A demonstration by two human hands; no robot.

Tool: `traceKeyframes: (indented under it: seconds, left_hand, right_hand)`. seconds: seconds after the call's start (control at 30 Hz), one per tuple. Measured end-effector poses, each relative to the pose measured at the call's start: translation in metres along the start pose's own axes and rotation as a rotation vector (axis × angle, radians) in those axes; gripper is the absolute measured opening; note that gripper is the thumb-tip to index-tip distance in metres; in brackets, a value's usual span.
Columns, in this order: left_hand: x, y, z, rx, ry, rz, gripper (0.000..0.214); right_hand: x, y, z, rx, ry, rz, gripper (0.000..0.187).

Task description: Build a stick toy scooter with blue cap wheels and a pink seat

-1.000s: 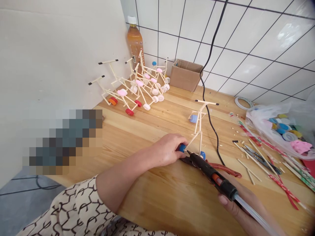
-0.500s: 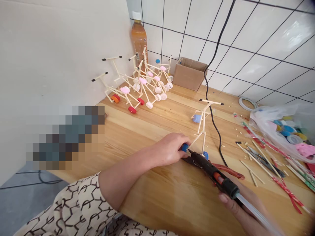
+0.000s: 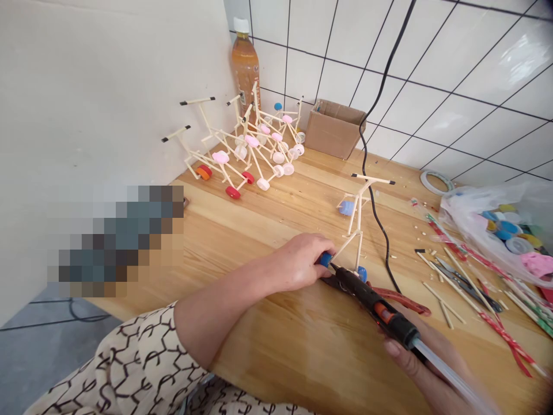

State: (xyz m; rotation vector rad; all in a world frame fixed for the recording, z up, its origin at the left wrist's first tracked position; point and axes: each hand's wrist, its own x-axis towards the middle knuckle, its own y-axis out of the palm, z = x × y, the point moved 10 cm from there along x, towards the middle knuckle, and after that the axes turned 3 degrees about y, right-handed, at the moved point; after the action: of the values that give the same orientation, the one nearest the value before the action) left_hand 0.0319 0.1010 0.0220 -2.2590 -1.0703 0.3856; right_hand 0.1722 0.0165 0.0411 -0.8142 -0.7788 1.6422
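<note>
Head camera, near above table (image 3: 268, 340), facing forward-down toward tiled wall (image 3: 466, 63).

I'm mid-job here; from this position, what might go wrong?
The glue gun nozzle sits right by the left hand pinching the blue wheel; if hot, a slip might burn the fingers.

The black cord appears to run close behind the stick model; a tug could tip it.

The pliers lie beneath the gun and could get bumped.
</note>
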Motion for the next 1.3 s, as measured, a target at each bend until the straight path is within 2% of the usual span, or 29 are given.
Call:
traceKeyframes:
  seconds: [0.43, 0.93, 1.17, 1.3]
  left_hand:
    - [-0.001, 0.000, -0.001, -0.001, -0.023, 0.006, 0.012]
    - [0.000, -0.001, -0.001, 0.012, -0.019, -0.002, 0.014]
    - [-0.001, 0.000, 0.001, -0.001, -0.044, 0.012, 0.016]
    - [-0.001, -0.001, 0.001, -0.001, -0.037, 0.002, 0.018]
  right_hand:
    - [-0.003, -0.006, 0.001, -0.119, -0.035, -0.043, 0.040]
    - [-0.003, -0.003, 0.003, -0.011, -0.036, 0.031, 0.037]
    - [-0.005, -0.020, 0.005, -0.044, -0.072, -0.008, 0.037]
    - [-0.018, -0.032, -0.004, -0.066, -0.014, -0.099, 0.036]
